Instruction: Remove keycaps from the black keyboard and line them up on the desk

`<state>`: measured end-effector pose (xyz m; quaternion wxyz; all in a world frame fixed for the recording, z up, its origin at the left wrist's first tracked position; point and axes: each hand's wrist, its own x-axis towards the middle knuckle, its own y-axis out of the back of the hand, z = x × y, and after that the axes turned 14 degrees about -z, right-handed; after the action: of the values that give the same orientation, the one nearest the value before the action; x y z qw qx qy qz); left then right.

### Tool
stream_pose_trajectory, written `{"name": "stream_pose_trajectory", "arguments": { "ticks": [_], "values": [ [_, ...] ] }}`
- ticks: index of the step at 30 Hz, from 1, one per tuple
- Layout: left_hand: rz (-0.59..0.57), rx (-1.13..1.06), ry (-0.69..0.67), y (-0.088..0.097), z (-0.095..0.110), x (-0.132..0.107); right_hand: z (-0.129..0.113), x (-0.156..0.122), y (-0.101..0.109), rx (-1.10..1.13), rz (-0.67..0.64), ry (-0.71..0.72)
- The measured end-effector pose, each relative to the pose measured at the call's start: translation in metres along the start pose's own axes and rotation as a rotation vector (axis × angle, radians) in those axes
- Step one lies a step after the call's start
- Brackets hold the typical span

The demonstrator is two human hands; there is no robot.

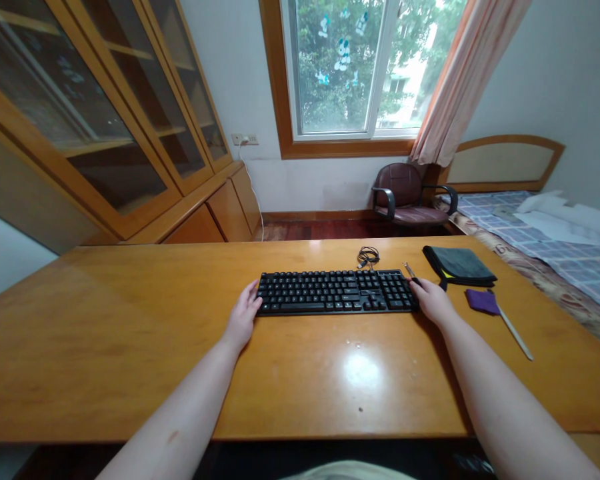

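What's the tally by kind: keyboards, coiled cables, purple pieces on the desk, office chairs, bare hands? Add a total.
Keyboard: 1
Coiled cable: 1
Purple piece: 1
Office chair: 1
Bare hands: 2 (left hand and right hand, at opposite ends of the keyboard)
Total: 6

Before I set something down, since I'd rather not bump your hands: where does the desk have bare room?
Widest: the desk left of the left hand. Also bare: between the keyboard and the desk's near edge, between the forearms. Crowded: around the right hand, with the slim tool, coiled cable, dark flat item and purple item close by.
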<state>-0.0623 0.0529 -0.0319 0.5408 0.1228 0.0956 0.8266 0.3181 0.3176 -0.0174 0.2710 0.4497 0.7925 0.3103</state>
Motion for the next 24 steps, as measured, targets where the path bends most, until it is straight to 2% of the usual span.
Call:
{"name": "stream_pose_trajectory", "arguments": {
  "ticks": [4, 7, 9, 12, 14, 18, 24],
  "values": [
    [-0.07, -0.155, -0.018, -0.003, 0.006, -0.004, 0.01, -0.003, 0.007, 0.135, 0.036, -0.06],
    [-0.122, -0.25, -0.015, -0.008, 0.012, -0.008, 0.018, -0.008, 0.02, 0.087, 0.06, -0.106],
    [-0.107, -0.277, 0.01, -0.011, 0.014, -0.01, 0.023, -0.013, 0.029, 0.006, 0.074, -0.123],
    [-0.063, -0.236, 0.081, -0.014, 0.014, -0.013, 0.03, -0.018, 0.041, -0.081, 0.077, -0.192],
    [-0.069, -0.132, 0.111, -0.016, 0.012, -0.013, 0.033, -0.02, 0.045, -0.121, 0.065, -0.241],
    [-0.066, 0.13, 0.075, -0.021, 0.009, -0.012, 0.037, -0.018, 0.045, -0.227, 0.056, -0.255],
    [-0.166, -0.053, 0.054, -0.03, 0.009, -0.01, 0.04, -0.016, 0.047, -0.312, 0.024, -0.308]
  ]
}}
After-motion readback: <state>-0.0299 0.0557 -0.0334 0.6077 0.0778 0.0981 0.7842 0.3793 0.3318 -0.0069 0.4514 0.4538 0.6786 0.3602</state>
